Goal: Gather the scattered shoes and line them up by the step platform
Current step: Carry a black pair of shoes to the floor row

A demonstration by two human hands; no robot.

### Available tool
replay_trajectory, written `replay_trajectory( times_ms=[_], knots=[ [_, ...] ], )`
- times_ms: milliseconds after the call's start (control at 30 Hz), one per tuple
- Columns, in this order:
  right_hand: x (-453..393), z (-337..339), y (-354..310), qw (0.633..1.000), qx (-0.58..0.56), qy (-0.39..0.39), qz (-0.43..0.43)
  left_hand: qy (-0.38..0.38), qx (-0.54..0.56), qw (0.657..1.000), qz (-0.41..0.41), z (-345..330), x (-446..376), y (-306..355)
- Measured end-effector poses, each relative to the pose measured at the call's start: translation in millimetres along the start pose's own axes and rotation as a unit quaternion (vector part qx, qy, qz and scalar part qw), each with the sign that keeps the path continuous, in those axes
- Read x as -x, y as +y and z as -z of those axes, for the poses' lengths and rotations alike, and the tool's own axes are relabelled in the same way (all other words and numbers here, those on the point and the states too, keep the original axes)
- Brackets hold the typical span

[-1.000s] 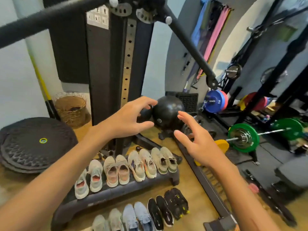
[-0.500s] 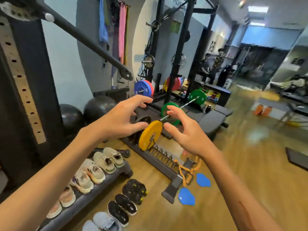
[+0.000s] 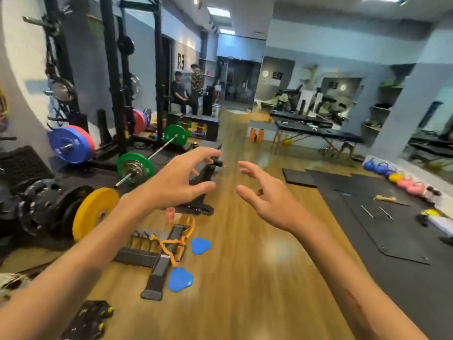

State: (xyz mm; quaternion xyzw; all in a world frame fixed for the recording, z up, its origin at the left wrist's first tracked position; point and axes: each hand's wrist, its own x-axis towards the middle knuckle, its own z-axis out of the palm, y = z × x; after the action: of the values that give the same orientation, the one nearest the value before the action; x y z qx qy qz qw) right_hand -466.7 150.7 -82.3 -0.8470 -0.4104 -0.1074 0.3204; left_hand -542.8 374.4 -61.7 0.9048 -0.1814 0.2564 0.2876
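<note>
Both hands, the left hand (image 3: 181, 177) and right hand (image 3: 267, 195), hang empty with fingers spread, a black pair of shoes (image 3: 89, 320) lies on the floor at lower left, and the step platform is out of view, so progress cannot be judged.

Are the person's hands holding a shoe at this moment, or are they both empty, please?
Both empty. The left hand and right hand hang in the air with fingers loosely spread, nothing between them.
</note>
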Motion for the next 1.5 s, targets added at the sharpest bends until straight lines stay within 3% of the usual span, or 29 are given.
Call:
replay_trajectory(
  times_ms=[333,733,1000,1200,1500],
  knots=[
    [121.4,146.4,189.3,0.968,0.070,0.142,-0.195,-0.086,0.127,0.978,-0.141,-241.6,-185.5,101.3],
    [175.6,259.4,402.8,0.873,0.116,0.255,-0.399,-0.218,0.269,0.909,-0.231,-475.8,-403.6,143.9],
    [204.0,331.7,540.0,0.842,0.131,0.293,-0.433,-0.275,0.311,0.868,-0.274,-628.4,-505.6,193.6],
    [249.3,401.2,655.0,0.847,0.140,0.287,-0.426,-0.288,0.327,0.860,-0.265,-757.3,-574.7,237.2],
    [274.4,519.3,819.5,0.855,0.117,0.268,-0.428,-0.302,0.326,0.864,-0.237,-898.8,-682.5,302.6]
  ],
)
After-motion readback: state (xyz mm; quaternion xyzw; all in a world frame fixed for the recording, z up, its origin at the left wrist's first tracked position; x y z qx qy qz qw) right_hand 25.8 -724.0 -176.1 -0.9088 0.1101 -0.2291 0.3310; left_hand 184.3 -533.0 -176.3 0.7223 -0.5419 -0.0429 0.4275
